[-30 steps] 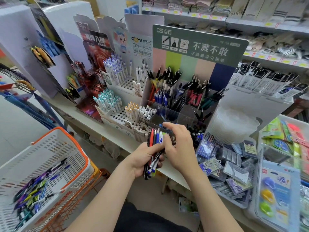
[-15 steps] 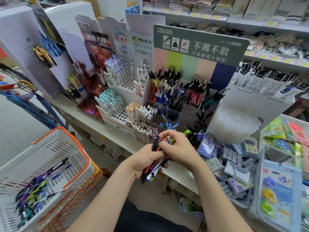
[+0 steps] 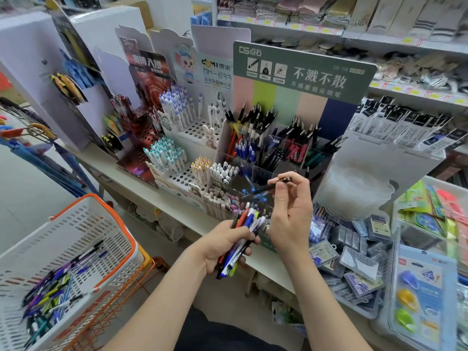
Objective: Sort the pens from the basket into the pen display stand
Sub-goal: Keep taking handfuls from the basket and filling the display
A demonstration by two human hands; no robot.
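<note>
Watching over the person's shoulder, in the one head view there was, I judged the sorting to be somewhere in the middle. The left hand (image 3: 222,247) was curled tight round a mixed bundle of pens (image 3: 247,221), red, blue, white and yellow among them, held low and near, in front of the shelf edge. The right hand (image 3: 291,214) was raised just above it. Its thumb and forefinger pinched one dark pen (image 3: 263,189) by its upper end, and the other fingers were loosely bent. That pen lay slanted, tip toward the left, in front of the near compartments of the display stand (image 3: 304,74), not yet in any of them. The far compartments held plenty of black, blue and red pens, though I could not tell which of those had come from the basket. The white basket (image 3: 76,229) with the orange rim sat near on the left, and a good heap of loose pens (image 3: 50,297) lay in its bottom, so that heap and the bundle were left to sort.
</note>
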